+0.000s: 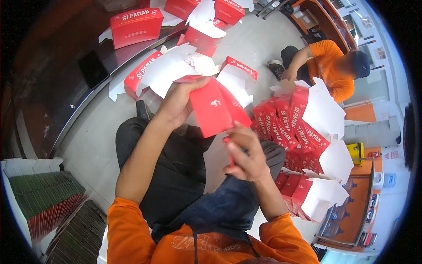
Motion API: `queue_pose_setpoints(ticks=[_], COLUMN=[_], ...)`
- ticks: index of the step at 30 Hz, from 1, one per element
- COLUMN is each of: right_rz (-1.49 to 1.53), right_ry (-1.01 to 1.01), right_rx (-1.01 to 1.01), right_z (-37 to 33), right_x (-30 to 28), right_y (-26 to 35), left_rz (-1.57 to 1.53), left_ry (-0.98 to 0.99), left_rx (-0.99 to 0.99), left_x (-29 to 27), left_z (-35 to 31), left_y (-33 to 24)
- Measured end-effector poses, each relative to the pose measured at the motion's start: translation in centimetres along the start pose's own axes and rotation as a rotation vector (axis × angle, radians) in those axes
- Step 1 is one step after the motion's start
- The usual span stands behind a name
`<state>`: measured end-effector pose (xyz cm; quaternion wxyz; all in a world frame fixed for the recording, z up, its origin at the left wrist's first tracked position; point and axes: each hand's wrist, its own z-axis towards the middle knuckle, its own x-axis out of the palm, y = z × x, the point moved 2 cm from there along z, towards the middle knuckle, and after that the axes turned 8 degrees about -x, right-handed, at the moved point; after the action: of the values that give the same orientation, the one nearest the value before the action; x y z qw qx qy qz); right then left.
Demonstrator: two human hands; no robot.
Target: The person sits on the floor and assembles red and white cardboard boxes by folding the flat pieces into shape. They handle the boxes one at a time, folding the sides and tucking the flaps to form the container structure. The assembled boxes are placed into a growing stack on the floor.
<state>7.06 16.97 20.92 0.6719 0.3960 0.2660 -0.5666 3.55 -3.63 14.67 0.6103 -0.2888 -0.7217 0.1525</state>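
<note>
A red cardboard box [213,110], partly folded with its panels at an angle, is held up over my lap. My left hand [178,105] grips its upper left edge, thumb on top and fingers behind. My right hand [247,154] is beside the lower right corner, its fingertips close to the edge and slightly blurred. The fingers are curled round a slim red object [231,162]; its kind is too blurred to make out. Whether the right fingertips touch the box I cannot tell.
Stacked red boxes with white flaps [285,121] stand at my right. More opened boxes [189,66] lie ahead, and one stands on a dark low platform [136,28]. Flat cardboard stacks [48,198] are at left. A co-worker in orange [327,66] sits at far right.
</note>
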Motion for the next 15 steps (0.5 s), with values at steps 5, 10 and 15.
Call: queue_pose_setpoints(ticks=[5,10,15], right_rz=[-0.131,-0.212,-0.191], right_ry=[-0.403,-0.22,-0.073], right_rx=[0.343,0.425,0.468], right_z=[-0.4,0.8,1.6], right_x=[-0.7,-0.9,-1.9], right_y=[-1.2,-2.8,-2.4], left_rz=[0.078,-0.012,0.03], left_ry=[0.041,0.132,0.118], left_rx=[0.098,0.115,0.188], left_x=[1.3,1.9,2.5], left_z=[-0.2,0.1,0.2], left_y=[1.2,3.1,3.5])
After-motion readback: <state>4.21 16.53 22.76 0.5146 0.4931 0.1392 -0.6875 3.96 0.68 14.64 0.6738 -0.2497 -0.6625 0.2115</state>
